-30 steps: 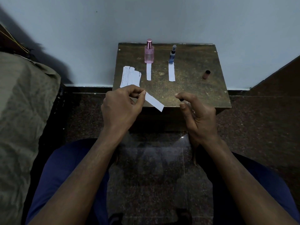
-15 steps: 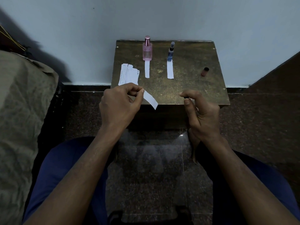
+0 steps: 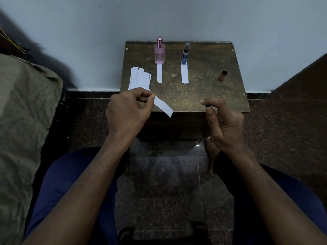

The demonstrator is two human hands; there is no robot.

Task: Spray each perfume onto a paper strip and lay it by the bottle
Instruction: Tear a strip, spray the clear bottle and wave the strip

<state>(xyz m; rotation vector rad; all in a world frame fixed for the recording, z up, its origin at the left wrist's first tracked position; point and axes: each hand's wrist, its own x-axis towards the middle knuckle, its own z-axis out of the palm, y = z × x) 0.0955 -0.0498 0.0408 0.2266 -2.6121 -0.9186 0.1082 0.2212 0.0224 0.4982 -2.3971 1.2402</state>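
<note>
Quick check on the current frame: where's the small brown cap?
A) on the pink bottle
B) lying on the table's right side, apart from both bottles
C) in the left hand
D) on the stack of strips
B: the small brown cap lies on its own on the right part of the table, well clear of the pink bottle and the blue bottle; the left hand pinches a paper strip instead.

The pink bottle far beyond the left hand had letters, too blurry to read. The paper pile just past that hand had tiny print I couldn't read.
</note>
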